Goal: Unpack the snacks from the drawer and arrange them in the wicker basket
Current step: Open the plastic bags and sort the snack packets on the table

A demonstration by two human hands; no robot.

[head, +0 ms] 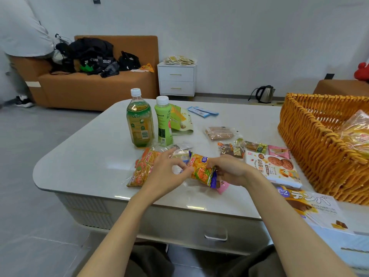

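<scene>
An orange and green snack bag [201,169] lies near the table's front edge. My right hand [231,169] grips its purple end. My left hand [165,169] pinches its other end beside a small white packet [182,155]. A clear bag of orange sticks [142,168] lies just left of my left hand. The wicker basket [311,140] stands at the right with a bag of bread [357,132] inside. The table's drawer [215,234] below my arms is closed.
Two bottles [139,120] [163,121] stand behind the snacks. A white cookie box [273,168], small wrapped cakes [219,132], and a large box [313,208] lie between my right hand and the basket. A sofa [95,84], a nightstand [176,79] and a person [22,37] are behind.
</scene>
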